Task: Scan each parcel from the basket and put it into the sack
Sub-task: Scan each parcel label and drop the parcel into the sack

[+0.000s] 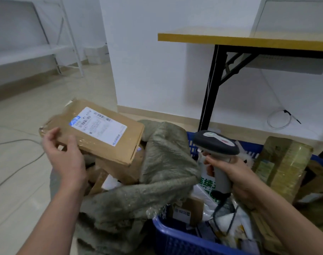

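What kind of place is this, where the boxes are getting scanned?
Probably a small parcel sorting room: the right hand grips a barcode scanner, the left hand holds a labelled cardboard parcel over a grey sack, and a blue basket full of parcels stands beside it.

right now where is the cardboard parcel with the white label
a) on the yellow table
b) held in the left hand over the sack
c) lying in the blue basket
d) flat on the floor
B: the left hand grips the cardboard parcel at its near end, above the open mouth of the grey sack, while the right hand holds the scanner.
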